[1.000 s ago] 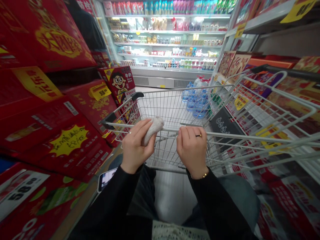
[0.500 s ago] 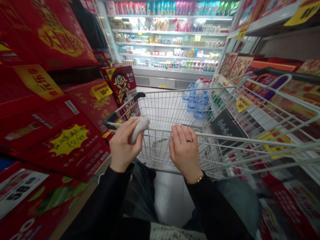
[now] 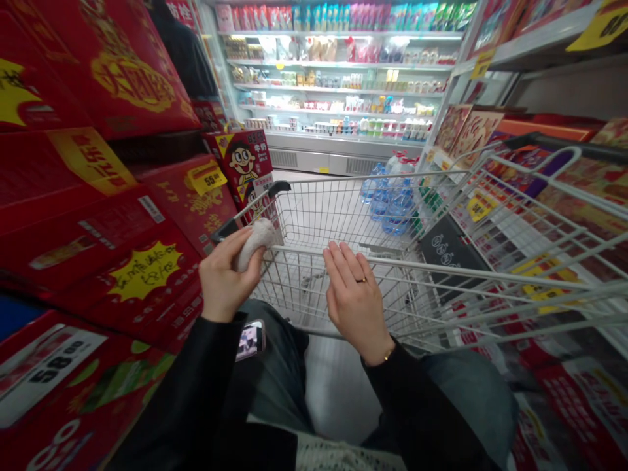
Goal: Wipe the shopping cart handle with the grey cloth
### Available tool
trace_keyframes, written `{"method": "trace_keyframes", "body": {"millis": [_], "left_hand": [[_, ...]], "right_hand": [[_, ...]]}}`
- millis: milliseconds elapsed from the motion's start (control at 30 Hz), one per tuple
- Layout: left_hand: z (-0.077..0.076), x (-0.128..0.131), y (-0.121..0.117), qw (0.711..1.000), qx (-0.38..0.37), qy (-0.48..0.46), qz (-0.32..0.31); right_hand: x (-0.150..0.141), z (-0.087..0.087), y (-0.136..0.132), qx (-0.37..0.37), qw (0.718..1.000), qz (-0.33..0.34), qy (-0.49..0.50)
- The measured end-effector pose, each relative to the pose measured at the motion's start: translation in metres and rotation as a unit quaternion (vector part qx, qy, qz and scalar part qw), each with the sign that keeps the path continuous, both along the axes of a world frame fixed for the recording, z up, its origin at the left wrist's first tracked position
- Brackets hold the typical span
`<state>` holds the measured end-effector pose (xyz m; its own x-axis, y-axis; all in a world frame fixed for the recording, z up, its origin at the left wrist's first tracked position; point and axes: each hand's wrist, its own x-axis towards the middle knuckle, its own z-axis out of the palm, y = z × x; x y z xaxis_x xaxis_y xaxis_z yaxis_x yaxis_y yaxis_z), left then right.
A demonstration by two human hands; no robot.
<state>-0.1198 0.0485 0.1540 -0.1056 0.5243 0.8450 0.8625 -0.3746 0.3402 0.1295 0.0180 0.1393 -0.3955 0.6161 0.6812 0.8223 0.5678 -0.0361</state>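
My left hand (image 3: 224, 280) is closed around a bunched white cloth (image 3: 260, 237), at the left part of the shopping cart's near top rail (image 3: 441, 267). The cloth sits against that rail; its underside is hidden by my fingers. My right hand (image 3: 354, 304), with a dark ring and a thin bracelet, lies on the rail further right. Its fingers are stretched out flat and hold nothing. The wire shopping cart (image 3: 338, 196) stands crosswise before my knees, and its basket is see-through.
Red cartons (image 3: 122, 261) with price tags are stacked close on my left. A phone (image 3: 251, 340) shows a lit screen by my left thigh. Past the cart are blue bottled-water packs (image 3: 395, 206) and a lit refrigerated shelf (image 3: 338, 137). Boxed goods line the right; a dark-clothed person (image 3: 184, 55) stands behind the cartons.
My left hand has slid left along the rail with the cloth. My right hand has also shifted left, its fingers going from curled over the rail to stretched out.
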Motion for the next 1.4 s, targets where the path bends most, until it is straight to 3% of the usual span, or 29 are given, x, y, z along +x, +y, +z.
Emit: {"method": "trace_keyframes", "body": {"millis": [300, 433, 567, 633, 900, 1167, 1267, 1400], "left_hand": [[0.003, 0.045, -0.009, 0.991, 0.008, 0.059, -0.12], [0.001, 0.022, -0.003, 0.995, 0.007, 0.048, -0.086], [-0.003, -0.015, 0.009, 1.0, 0.013, 0.012, 0.008], [-0.005, -0.022, 0.013, 0.999, 0.014, -0.004, 0.04], [-0.009, 0.01, -0.004, 0.999, 0.028, 0.035, -0.015], [-0.019, -0.024, 0.009, 0.997, 0.048, -0.038, 0.053], [-0.017, -0.009, 0.005, 0.998, 0.047, -0.028, 0.038], [-0.011, 0.021, -0.008, 0.999, 0.04, 0.016, -0.03]], "right_hand": [[-0.029, 0.002, -0.003, -0.036, 0.999, -0.019, 0.018], [-0.023, 0.002, -0.004, -0.043, 0.999, -0.013, 0.018], [-0.015, 0.0, -0.006, -0.037, 0.999, 0.005, 0.023], [-0.014, -0.001, -0.007, -0.032, 0.999, 0.009, 0.032], [-0.014, -0.002, -0.01, -0.03, 0.998, 0.004, 0.056], [-0.009, 0.001, -0.013, -0.029, 0.998, 0.008, 0.054], [-0.012, 0.0, -0.013, -0.028, 0.998, 0.0, 0.058], [-0.011, -0.001, -0.013, -0.025, 0.998, -0.013, 0.053]]}}
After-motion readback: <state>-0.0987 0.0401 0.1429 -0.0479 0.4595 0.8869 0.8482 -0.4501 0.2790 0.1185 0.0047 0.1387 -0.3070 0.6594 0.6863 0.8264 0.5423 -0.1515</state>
